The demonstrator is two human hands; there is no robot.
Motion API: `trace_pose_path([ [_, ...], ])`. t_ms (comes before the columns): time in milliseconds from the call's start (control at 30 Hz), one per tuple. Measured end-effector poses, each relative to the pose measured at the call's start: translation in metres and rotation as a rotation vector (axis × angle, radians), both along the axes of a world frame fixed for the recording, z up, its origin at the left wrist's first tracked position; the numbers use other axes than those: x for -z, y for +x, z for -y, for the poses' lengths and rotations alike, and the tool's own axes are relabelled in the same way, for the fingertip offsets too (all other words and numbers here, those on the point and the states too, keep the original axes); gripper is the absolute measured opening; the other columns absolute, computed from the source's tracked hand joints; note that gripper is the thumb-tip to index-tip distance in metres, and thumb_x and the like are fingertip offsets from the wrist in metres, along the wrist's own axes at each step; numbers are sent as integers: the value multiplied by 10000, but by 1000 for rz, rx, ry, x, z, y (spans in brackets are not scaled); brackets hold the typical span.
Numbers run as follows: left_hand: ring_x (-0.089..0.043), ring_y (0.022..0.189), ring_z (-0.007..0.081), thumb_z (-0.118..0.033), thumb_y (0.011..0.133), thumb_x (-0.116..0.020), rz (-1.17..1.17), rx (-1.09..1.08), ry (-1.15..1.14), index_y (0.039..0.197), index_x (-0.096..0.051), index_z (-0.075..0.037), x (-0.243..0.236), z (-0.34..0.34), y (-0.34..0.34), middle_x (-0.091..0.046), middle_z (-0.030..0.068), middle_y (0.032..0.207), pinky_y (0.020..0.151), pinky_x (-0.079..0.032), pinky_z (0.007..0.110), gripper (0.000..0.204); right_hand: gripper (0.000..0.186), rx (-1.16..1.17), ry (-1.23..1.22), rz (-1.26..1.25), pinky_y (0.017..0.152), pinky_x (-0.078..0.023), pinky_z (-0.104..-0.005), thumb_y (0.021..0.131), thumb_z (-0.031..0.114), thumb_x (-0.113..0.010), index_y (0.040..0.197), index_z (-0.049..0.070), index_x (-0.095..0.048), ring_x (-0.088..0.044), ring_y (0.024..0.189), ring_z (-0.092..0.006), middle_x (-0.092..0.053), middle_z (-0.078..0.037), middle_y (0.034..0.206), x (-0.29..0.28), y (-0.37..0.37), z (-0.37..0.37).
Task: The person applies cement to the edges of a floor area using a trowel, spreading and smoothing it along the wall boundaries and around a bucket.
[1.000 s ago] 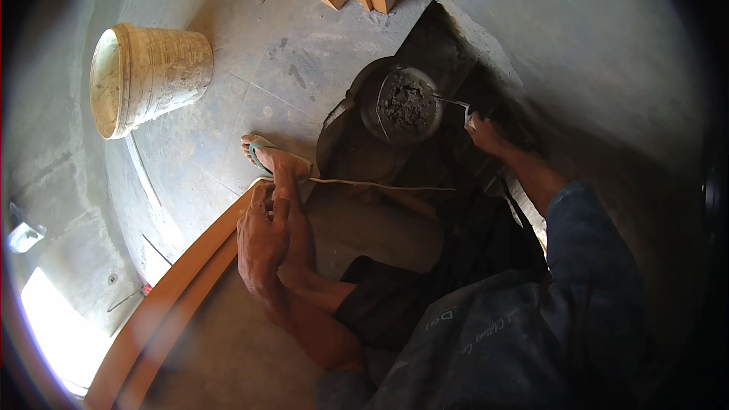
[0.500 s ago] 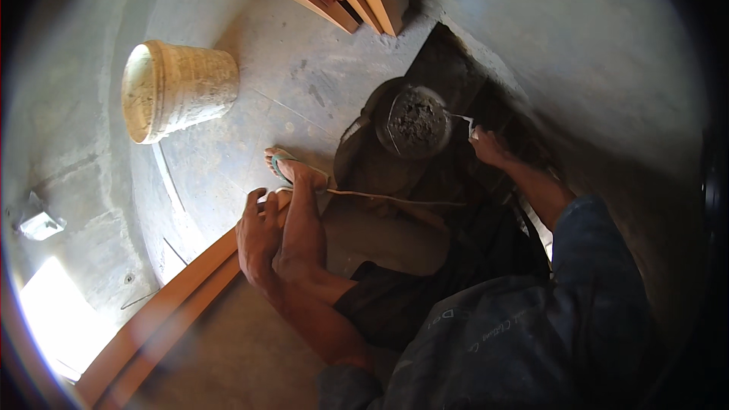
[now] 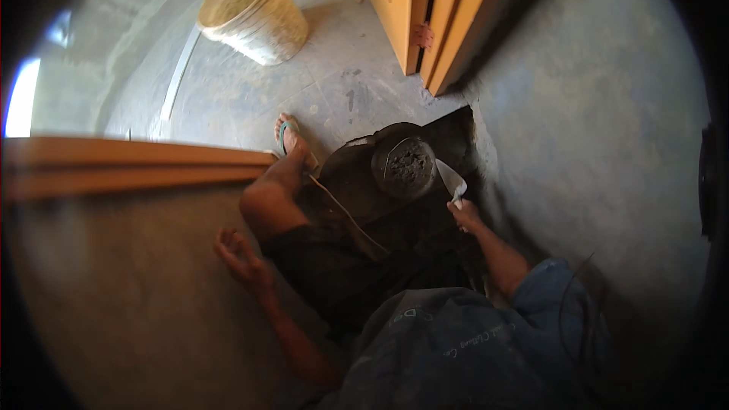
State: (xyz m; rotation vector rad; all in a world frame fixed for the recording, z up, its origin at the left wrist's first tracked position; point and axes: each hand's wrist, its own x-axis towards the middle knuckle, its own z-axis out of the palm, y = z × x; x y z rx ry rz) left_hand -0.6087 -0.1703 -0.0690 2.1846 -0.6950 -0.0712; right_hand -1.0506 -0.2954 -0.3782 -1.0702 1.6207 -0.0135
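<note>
My right hand is closed round the handle of a trowel, whose pale pointed blade reaches up to the rim of a round bucket. Dark, lumpy mortar fills part of that bucket, and a thin wire handle lies across its left side. The bucket stands in a dark dug-out hollow in the floor, in front of me. Off to the left, beside my bent knee, my left hand hangs in the air with its fingers apart and holds nothing.
A dirty cream bucket stands on the concrete floor at the far left. Ahead is an orange-brown door and frame; another wooden frame runs in from the left. A thin cord lies by my leg. A grey wall rises at right.
My left hand has come off the wooden frame at left and drawn back beside my knee. The trowel's blade now shows broadside beside the bucket. The whole view has turned.
</note>
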Motion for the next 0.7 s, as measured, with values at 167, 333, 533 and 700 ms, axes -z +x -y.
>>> trace_pose_path([
  [167, -439, 1315, 356, -386, 993, -509, -446, 125, -27, 1451, -325, 32, 20, -46, -80, -438, 248, 1424, 1100, -333, 411, 647, 405, 84, -115, 83, 545, -488, -354, 926, 430, -632, 968, 29, -599, -603, 612, -181, -602, -78, 719, 11, -67, -34],
  [333, -278, 1428, 420, -463, 907, -638, -576, 150, 41, 1484, -185, 106, 30, -74, -132, -270, 336, 1516, 1173, -226, 399, 929, 438, -244, -151, -65, 536, -444, -352, 944, 461, -605, 858, 31, -598, -538, 582, -145, -572, -37, 663, -23, -105, -49],
  [533, -316, 1412, 409, -510, 798, -750, -656, 300, 172, 1502, -35, 65, 10, -100, -122, -293, 347, 1489, 1153, -285, 411, 1157, 449, -247, -39, -166, 553, -409, -359, 868, 445, -709, 832, 9, -605, -496, 616, -146, -558, -23, 664, -56, -117, -54],
  [700, -323, 1407, 407, -470, 761, -799, -664, 333, 207, 1513, 67, -12, 17, -117, -121, -249, 333, 1508, 1141, -310, 420, 1234, 464, -152, 68, -189, 596, -480, -372, 854, 426, -720, 857, -28, -624, -625, 691, -198, -644, -109, 757, -23, -126, -43],
])
